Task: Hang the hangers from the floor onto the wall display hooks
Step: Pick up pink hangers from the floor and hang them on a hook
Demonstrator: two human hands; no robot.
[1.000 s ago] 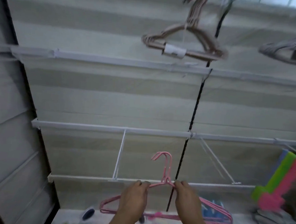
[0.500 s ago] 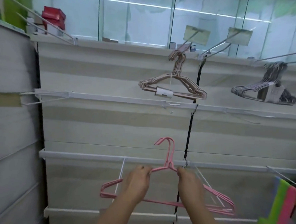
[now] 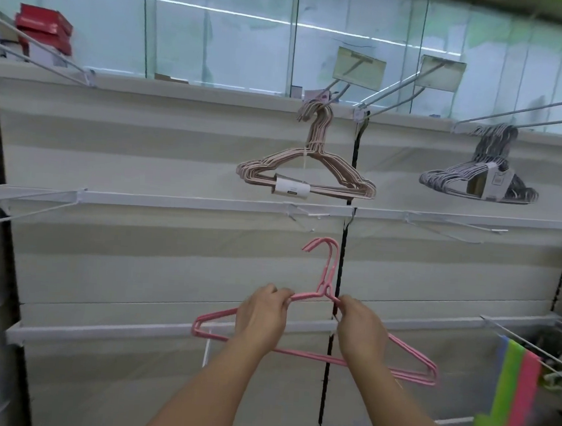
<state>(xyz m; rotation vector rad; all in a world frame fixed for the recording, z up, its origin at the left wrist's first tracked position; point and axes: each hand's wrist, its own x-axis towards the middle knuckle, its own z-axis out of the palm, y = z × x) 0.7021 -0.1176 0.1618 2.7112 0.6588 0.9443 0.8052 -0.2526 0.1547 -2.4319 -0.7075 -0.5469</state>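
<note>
In the head view, both hands have carried the pink hangers [image 3: 318, 322] up from low by the floor goods to the middle of the wall display. The left hand [image 3: 262, 314] grasps the left shoulder wire and the right hand [image 3: 360, 324] grasps the right shoulder wire, each just beside the neck. The hooks now stand above the knuckles, pointing left. I judge the lifting to be nearly done, with only the threading onto a peg left.

Directly above the hands, the nearest bare display hook [image 3: 307, 214] juts from the middle rail, close over the hanger tips. Higher up, a beige hanger bundle [image 3: 305, 174] already occupies one peg; up and to the right hangs a grey hanger bundle [image 3: 481, 180]. Between the hands runs a black upright slot strip [image 3: 345, 250], touching nothing. Low on the right, green and pink plastic goods [image 3: 513, 395] hang on another rail, well apart.
</note>
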